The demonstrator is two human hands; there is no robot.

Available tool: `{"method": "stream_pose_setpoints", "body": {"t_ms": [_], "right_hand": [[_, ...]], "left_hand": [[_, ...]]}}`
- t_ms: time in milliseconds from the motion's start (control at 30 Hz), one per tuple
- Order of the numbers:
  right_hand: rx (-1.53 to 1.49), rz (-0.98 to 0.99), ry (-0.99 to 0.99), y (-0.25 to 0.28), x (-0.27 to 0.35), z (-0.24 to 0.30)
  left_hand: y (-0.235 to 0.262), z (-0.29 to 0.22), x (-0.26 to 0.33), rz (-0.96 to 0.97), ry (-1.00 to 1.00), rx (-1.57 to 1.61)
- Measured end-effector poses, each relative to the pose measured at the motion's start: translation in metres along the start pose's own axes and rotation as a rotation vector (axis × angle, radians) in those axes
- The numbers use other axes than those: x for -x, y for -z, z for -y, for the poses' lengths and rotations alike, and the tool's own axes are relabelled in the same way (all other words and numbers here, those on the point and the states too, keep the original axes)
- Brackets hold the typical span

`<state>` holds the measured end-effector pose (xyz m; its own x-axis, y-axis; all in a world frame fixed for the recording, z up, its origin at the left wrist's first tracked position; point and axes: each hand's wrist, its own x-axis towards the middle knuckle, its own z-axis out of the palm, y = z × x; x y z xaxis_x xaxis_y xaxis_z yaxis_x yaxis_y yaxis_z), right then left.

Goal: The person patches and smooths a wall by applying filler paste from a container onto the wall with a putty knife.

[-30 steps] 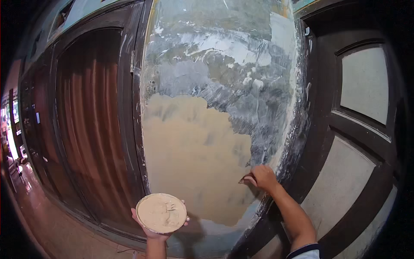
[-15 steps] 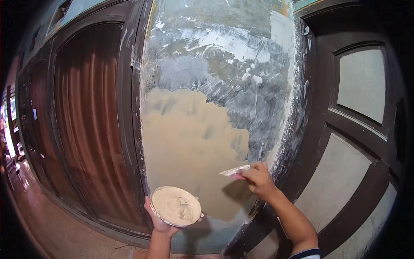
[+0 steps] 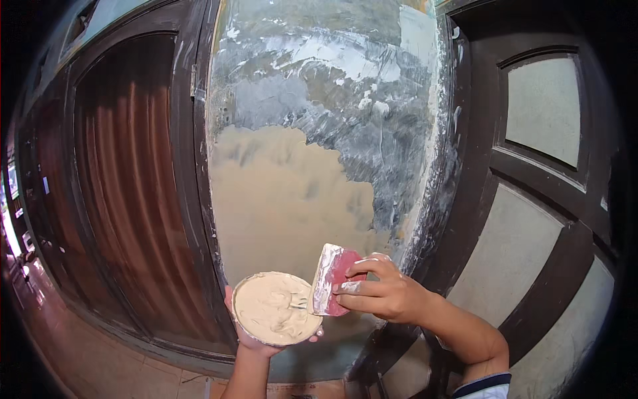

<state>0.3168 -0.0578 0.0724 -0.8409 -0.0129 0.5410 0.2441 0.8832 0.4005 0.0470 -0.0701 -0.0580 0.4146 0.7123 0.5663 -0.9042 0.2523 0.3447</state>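
Note:
My left hand (image 3: 252, 340) holds a round shallow dish (image 3: 276, 307) filled with cream-coloured putty, cupped from below. My right hand (image 3: 383, 294) grips a red flat scraper (image 3: 330, 279) whose blade is smeared with putty. The blade's edge rests at the right rim of the dish. Both are in front of a wall strip (image 3: 319, 133). Its lower part is coated in smooth beige putty (image 3: 286, 199), its upper part is rough grey and white.
A dark wooden door frame (image 3: 189, 166) with a ribbed brown shutter (image 3: 119, 199) stands left of the wall strip. A dark panelled door with grey panes (image 3: 531, 199) is on the right. A reddish floor (image 3: 80, 359) shows at the lower left.
My right hand left the wall and brought the scraper down and left to the dish. My left hand raised the dish and moved it right, toward the scraper.

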Motion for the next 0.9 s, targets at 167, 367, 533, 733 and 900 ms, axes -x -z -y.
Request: {"method": "stream_pose_setpoints", "body": {"t_ms": [167,367,533,733,900], "right_hand": [[-0.080,-0.023,-0.004,-0.008,0.003,0.007],[-0.115,-0.053,-0.049,-0.018,0.003,0.011],[-0.168,-0.111,-0.109,-0.029,0.008,0.015],[-0.185,-0.098,-0.128,-0.035,0.013,0.015],[-0.172,-0.145,-0.179,-0.037,0.019,0.012]], "left_hand": [[-0.010,0.002,0.002,-0.090,-0.026,0.030],[-0.012,0.006,0.002,-0.152,-0.025,-0.042],[-0.007,0.009,0.003,-0.124,-0.016,-0.002],[0.005,0.008,0.002,-0.066,-0.012,0.100],[0.018,0.012,-0.005,-0.082,0.017,0.010]]}}
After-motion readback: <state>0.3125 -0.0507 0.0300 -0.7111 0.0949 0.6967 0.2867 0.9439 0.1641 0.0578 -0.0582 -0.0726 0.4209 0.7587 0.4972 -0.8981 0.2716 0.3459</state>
